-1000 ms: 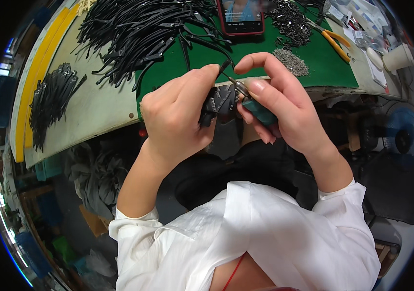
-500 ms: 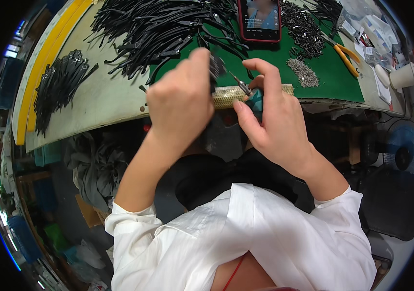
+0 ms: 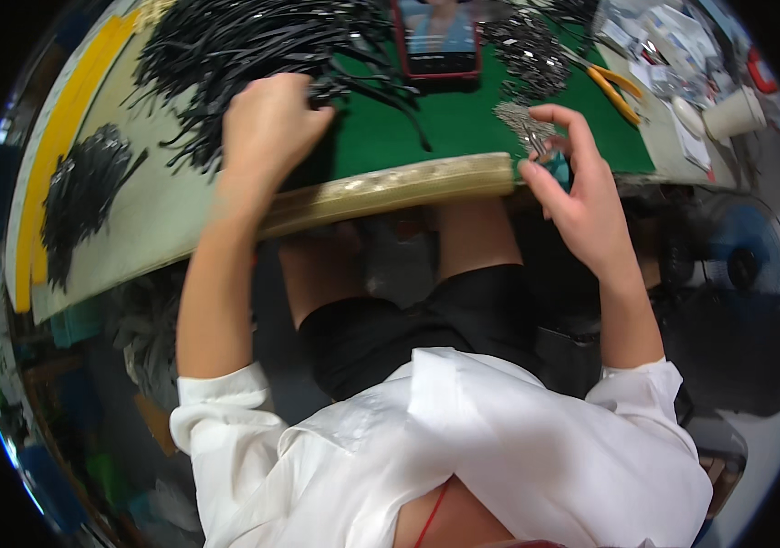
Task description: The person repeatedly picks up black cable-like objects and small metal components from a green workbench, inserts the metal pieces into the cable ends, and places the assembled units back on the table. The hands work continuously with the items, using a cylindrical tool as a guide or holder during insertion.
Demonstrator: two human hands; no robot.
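Observation:
My left hand [image 3: 266, 128] is over the near edge of a large heap of black eyeglass temples [image 3: 225, 55]. Its thumb points right toward the dark pieces, while the fingers are hidden behind the hand, so what they touch does not show. On the right, my right hand [image 3: 586, 187] is closed around a small screwdriver with a teal handle [image 3: 560, 168]. The metal shaft points up and left, close to a small pile of tiny silver screws [image 3: 516, 119]. Between my hands, a pale gold padded roll [image 3: 399, 190] lies along the table's front edge.
A red-cased phone [image 3: 440, 64] stands behind the green mat [image 3: 463, 123]. Dark small parts [image 3: 536, 59], orange-handled pliers [image 3: 616, 96] and a white cup [image 3: 735, 114] are on the right. A smaller black bundle [image 3: 88, 196] lies left beside a yellow strip [image 3: 70, 119].
My left hand has moved left, away from the roll, to the black heap; the dark piece it held is no longer visible. My right hand has shifted right with the screwdriver. The view has moved slightly.

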